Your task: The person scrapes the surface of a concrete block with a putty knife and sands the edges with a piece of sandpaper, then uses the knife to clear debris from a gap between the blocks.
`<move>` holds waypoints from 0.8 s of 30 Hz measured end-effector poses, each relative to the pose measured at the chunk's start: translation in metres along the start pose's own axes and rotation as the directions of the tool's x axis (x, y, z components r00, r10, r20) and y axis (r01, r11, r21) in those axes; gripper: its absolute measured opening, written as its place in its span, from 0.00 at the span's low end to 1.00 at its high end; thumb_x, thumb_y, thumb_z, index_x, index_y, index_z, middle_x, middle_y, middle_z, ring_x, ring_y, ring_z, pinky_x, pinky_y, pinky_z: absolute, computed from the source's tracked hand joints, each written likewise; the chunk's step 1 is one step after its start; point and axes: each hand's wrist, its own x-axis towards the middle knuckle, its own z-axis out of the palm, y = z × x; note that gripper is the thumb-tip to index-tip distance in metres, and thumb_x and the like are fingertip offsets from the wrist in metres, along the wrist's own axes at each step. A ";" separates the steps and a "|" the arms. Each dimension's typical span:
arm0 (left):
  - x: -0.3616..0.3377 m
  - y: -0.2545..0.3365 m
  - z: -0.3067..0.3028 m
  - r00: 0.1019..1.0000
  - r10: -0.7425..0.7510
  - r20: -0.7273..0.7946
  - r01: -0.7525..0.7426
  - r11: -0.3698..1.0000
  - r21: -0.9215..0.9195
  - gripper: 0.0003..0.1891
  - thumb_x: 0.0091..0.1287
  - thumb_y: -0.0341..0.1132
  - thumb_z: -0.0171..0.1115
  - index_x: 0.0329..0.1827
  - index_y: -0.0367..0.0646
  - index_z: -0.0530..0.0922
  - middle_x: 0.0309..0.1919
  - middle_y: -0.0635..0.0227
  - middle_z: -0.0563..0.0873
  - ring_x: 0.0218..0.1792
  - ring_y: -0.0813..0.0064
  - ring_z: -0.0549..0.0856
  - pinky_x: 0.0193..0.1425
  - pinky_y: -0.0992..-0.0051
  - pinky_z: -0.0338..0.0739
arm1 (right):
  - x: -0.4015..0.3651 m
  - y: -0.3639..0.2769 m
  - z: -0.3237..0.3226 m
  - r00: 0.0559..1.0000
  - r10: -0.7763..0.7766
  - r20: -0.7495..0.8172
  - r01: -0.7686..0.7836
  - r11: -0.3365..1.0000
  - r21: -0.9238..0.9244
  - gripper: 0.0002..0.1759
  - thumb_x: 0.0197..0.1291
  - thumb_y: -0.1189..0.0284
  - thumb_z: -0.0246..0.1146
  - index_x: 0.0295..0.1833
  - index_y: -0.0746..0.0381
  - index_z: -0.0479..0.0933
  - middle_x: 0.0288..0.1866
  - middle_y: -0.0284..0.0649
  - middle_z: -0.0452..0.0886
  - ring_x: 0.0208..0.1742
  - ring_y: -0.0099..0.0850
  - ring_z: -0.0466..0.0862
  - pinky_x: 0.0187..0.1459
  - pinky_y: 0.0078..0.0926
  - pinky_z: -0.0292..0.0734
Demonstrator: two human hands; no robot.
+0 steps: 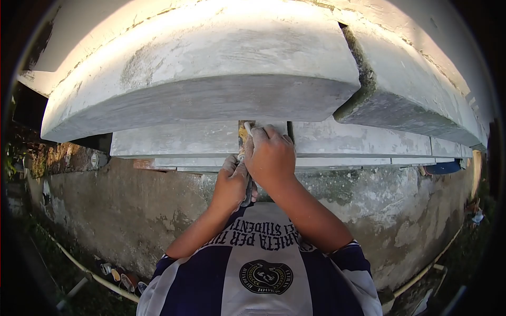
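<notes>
Dusty with white material, both my hands are close together at a narrow gap (243, 138) in the white ledge (179, 138). Yellowish-brown and dark patches show in that gap. My left hand (231, 176) is closed around a dark grey tool smeared with white (246, 196), whose kind I cannot make out. Just above and to the right, my right hand (271, 152) has its fingers curled in at the gap. A pale, whitened tip, either a finger or a thin piece, reaches up there, and what the right fingers hold is hidden.
A thick white slab (211, 100) overhangs just beyond my hands, with a dark joint (363, 73) at its right. Below the ledge stands a stained grey wall (132, 195). Pale pipes (84, 266) run low on both sides, and a blue object (443, 167) sits far right.
</notes>
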 end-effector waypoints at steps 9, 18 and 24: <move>-0.003 0.004 0.003 0.999 -0.030 -0.021 0.031 0.999 0.022 0.07 0.78 0.36 0.49 0.45 0.42 0.68 0.25 0.66 0.78 0.13 0.75 0.76 0.13 0.74 0.70 | 0.011 0.056 -0.036 0.960 0.280 -0.012 -0.278 0.946 -0.168 0.08 0.57 0.71 0.65 0.39 0.64 0.81 0.34 0.48 0.82 0.32 0.48 0.84 0.34 0.44 0.80; -0.002 0.006 0.000 1.000 -0.028 -0.008 0.028 0.999 0.040 0.07 0.79 0.36 0.47 0.45 0.41 0.67 0.24 0.66 0.77 0.13 0.75 0.76 0.14 0.74 0.69 | 0.019 0.018 -0.009 0.990 0.135 -0.028 -0.138 0.984 -0.110 0.08 0.57 0.70 0.65 0.39 0.62 0.83 0.36 0.51 0.84 0.38 0.51 0.85 0.40 0.45 0.81; -0.001 0.001 0.001 1.000 -0.030 -0.004 0.030 1.000 -0.003 0.08 0.78 0.37 0.49 0.44 0.41 0.66 0.25 0.67 0.78 0.13 0.76 0.77 0.13 0.75 0.71 | 0.006 0.059 -0.040 0.961 0.228 -0.159 -0.259 0.942 -0.213 0.08 0.57 0.71 0.65 0.38 0.64 0.82 0.34 0.50 0.83 0.34 0.50 0.84 0.37 0.45 0.80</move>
